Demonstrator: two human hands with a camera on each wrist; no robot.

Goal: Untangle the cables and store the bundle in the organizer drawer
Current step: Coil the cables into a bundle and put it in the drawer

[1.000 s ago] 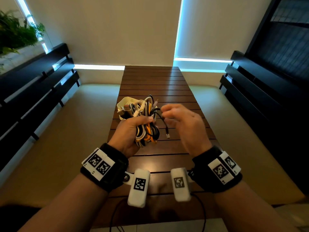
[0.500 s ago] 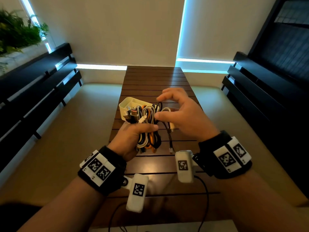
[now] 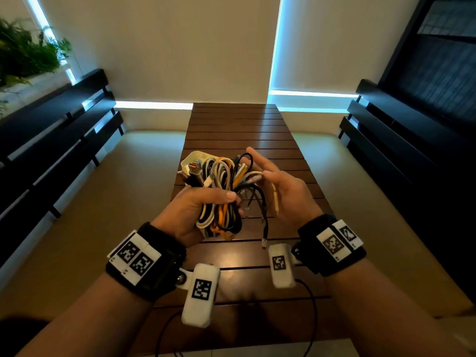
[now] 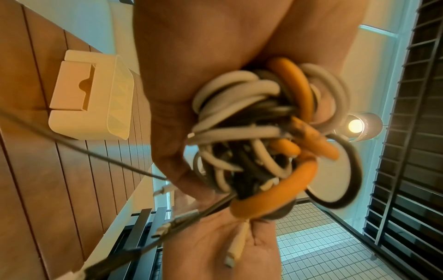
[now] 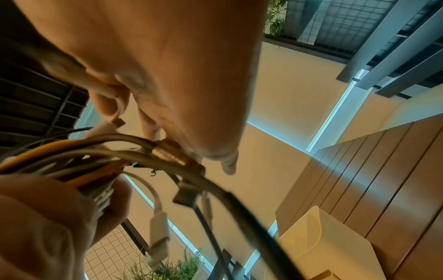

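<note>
The left hand (image 3: pixel 192 210) is clenched around the middle of a cable bundle (image 3: pixel 221 191), thumb laid across the front of it, holding it up in the air above the slatted wooden table (image 3: pixel 231 130). The bundle is a tangle of white, grey, black and orange cables, looped at both ends of the fist; from the left wrist view the lower loops (image 4: pixel 258 136) spill out below the palm, an orange one outermost.

The right hand (image 3: pixel 286 191) sits just beside the bundle, on its right, palm turned toward it. Its fingers are stretched out and spread, while the thumb and a finger pinch a pale cable (image 3: pixel 257 173) that leads out of the top of the bundle; in the right wrist view that pinch (image 5: pixel 112 98) is visible, though blurred. A white plug (image 5: pixel 158 233) and a dark square plug (image 5: pixel 185 195) hang loose from the bundle's upper end, and a thin black cable (image 3: pixel 265 222) dangles from the bundle toward the table.

Behind the bundle, resting on the table, is the cream organizer drawer (image 4: pixel 95 94), partly hidden by the cables in the head view. Dark slatted benches (image 3: pixel 64 130) flank the table on both sides, and a green plant (image 3: pixel 23 52) stands beyond the left bench.
</note>
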